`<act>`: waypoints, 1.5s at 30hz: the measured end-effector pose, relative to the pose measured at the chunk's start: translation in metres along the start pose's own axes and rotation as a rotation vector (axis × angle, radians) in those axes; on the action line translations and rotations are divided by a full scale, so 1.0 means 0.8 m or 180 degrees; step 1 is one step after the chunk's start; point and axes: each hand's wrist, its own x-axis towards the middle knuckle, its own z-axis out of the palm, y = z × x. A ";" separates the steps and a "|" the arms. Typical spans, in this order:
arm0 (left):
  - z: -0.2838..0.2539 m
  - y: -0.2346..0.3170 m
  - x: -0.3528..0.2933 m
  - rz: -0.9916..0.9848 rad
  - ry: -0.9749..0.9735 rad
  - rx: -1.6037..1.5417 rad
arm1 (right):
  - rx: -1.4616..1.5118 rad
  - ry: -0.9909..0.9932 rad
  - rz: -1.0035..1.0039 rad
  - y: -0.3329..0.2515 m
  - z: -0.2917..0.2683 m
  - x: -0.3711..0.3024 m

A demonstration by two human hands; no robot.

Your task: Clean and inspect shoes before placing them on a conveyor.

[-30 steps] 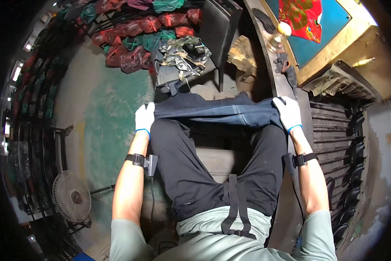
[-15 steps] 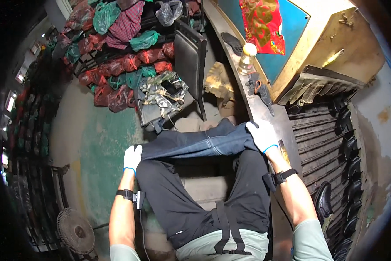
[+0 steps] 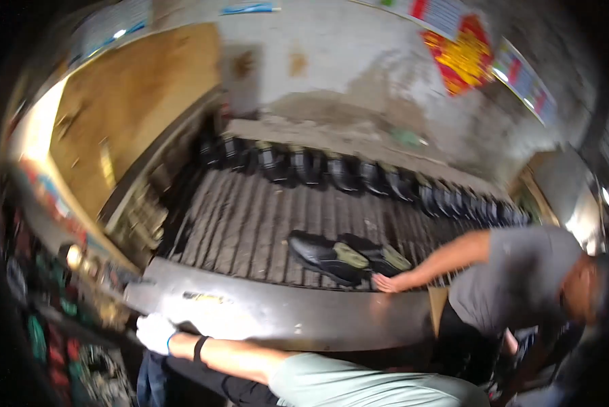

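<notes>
My right hand, in a white glove with a blue cuff, is at the lower left beside the metal ledge. Its fingers look curled at the top of a dark blue denim cloth, which hangs below it; blur hides the exact grip. My left hand is out of the picture. Past the ledge, a pair of black shoes with pale insides lies on the slatted conveyor. A co-worker's bare hand reaches to the ledge's edge, close to the shoes' heels.
The metal ledge curves between me and the conveyor, with a yellowish tool on it. A row of black shoes lines the far side. The co-worker leans in at the right. A wooden housing stands at left.
The view has swung right, bringing in the conveyor, shoes and co-worker. My left hand, earlier on the denim cloth over my knees, has left the picture; my right hand remains at the cloth.
</notes>
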 end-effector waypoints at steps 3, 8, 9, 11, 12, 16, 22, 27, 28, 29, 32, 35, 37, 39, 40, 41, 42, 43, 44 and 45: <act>0.037 0.135 0.103 0.0646 -0.0255 0.0037 | 0.0353 0.0201 0.0524 0.032 0.008 -0.028; 0.044 0.247 0.141 0.1113 -0.0510 0.0288 | 0.1030 0.0323 0.1182 0.044 -0.002 -0.050; 0.034 0.249 0.143 0.1118 -0.0499 0.0355 | 0.1157 0.0264 0.1298 0.035 -0.010 -0.050; 0.026 0.264 0.152 0.1172 -0.0499 0.0450 | 0.1188 0.0207 0.1202 0.022 -0.018 -0.049; 0.027 0.277 0.157 0.1218 -0.0515 0.0482 | 0.1204 0.0221 0.1224 0.021 -0.018 -0.052; 0.054 0.343 0.170 0.1449 -0.0672 0.0576 | 0.0985 0.0457 0.1162 0.034 -0.007 -0.063; 0.069 0.352 0.196 0.1529 -0.0805 0.0817 | 0.1195 -0.0162 0.1383 0.028 -0.072 -0.082; 0.090 0.371 0.215 0.1604 -0.0876 0.0942 | 0.1029 0.0121 0.1634 0.058 -0.122 -0.107; 0.094 0.375 0.219 0.1613 -0.0881 0.0964 | 0.0991 0.0173 0.1676 0.065 -0.131 -0.112; 0.101 0.377 0.219 0.1621 -0.0910 0.0986 | 0.0967 0.0219 0.1736 0.072 -0.137 -0.119; 0.124 0.381 0.221 0.1639 -0.0998 0.1042 | 0.0889 0.0349 0.1920 0.091 -0.159 -0.142; 0.150 0.384 0.223 0.1653 -0.1086 0.1086 | 0.0802 0.0466 0.2106 0.109 -0.182 -0.170; 0.167 0.388 0.223 0.1665 -0.1145 0.1108 | 0.0736 0.0542 0.2234 0.122 -0.197 -0.187; 0.184 0.393 0.223 0.1684 -0.1203 0.1128 | 0.0664 0.0621 0.2363 0.136 -0.208 -0.204; 0.191 0.394 0.224 0.1690 -0.1225 0.1139 | 0.0625 0.0660 0.2420 0.143 -0.214 -0.211; 0.197 0.399 0.227 0.1710 -0.1236 0.1149 | 0.0575 0.0712 0.2474 0.152 -0.219 -0.219; 0.202 0.404 0.231 0.1728 -0.1242 0.1160 | 0.0524 0.0766 0.2523 0.160 -0.226 -0.226; 0.205 0.410 0.235 0.1747 -0.1243 0.1172 | 0.0471 0.0821 0.2569 0.168 -0.232 -0.232; 0.208 0.418 0.240 0.1769 -0.1236 0.1182 | 0.0411 0.0881 0.2608 0.178 -0.243 -0.237; 0.210 0.426 0.246 0.1792 -0.1225 0.1193 | 0.0350 0.0942 0.2644 0.187 -0.253 -0.241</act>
